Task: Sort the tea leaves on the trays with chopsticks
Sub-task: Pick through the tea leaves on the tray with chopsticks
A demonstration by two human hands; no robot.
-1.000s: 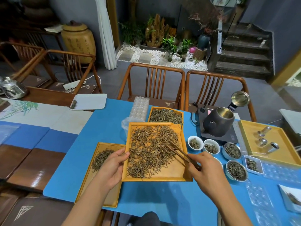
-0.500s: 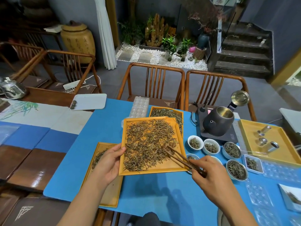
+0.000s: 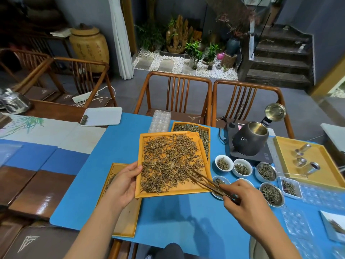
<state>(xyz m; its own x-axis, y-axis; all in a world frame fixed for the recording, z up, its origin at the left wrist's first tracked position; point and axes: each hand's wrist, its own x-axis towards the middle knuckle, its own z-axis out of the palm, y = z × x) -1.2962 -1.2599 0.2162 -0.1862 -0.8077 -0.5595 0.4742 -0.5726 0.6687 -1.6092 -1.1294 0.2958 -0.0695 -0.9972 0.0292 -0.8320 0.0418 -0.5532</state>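
Note:
My left hand (image 3: 124,186) grips the left edge of an orange tray (image 3: 179,192) and holds it lifted above the blue mat, tilted. Dry brown tea leaves (image 3: 168,161) cover most of it. My right hand (image 3: 242,199) holds a pair of dark chopsticks (image 3: 207,182), whose tips rest in the leaves near the tray's lower right corner. A second orange tray (image 3: 127,221) lies on the mat under my left hand, its leaves mostly hidden. A third tray of greener leaves (image 3: 204,135) sits behind the lifted one.
Several small white cups (image 3: 224,163) and metal bowls (image 3: 271,194) of tea stand right of the tray. A dark kettle (image 3: 249,139) on its base stands behind them. A yellow tray (image 3: 321,176) with metal scoops lies far right. Clear plastic moulds (image 3: 160,121) lie at the back.
My left hand has lifted the big tray off the mat and moved it up and back. The right hand with the chopsticks has followed, staying at the lower right corner.

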